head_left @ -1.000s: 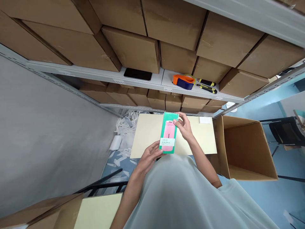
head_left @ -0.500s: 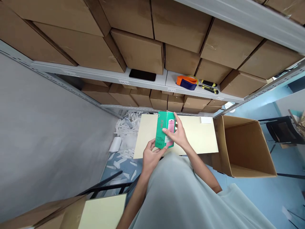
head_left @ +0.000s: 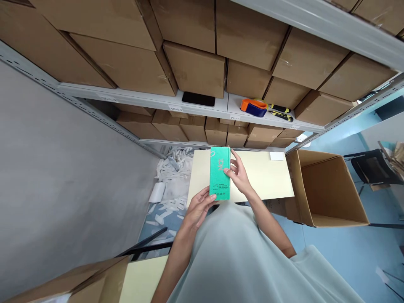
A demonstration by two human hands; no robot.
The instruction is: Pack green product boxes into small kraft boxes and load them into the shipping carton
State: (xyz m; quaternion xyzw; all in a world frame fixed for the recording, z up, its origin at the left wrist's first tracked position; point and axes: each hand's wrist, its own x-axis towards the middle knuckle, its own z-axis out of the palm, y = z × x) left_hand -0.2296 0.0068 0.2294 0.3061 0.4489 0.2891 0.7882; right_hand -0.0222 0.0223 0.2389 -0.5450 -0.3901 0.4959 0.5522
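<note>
I hold a slim green product box (head_left: 219,173) upright over a pale yellow table (head_left: 268,181). Its narrow green side with white print faces me. My left hand (head_left: 198,208) grips the box's near bottom end. My right hand (head_left: 238,174) holds its right side near the middle, fingers wrapped on the far face. Both hands are in front of my light grey shirt.
An open empty cardboard box (head_left: 325,189) stands right of the table. Shelves behind carry brown cartons, a black phone (head_left: 198,99), an orange tape dispenser (head_left: 252,106) and yellow-black knives (head_left: 279,112). White paper scraps (head_left: 170,181) litter the floor at left. A black chair (head_left: 372,168) is at far right.
The box has been turned about its long axis: the pink-and-green front faced me, now the plain green side does. My right hand slid from the top corner to the side.
</note>
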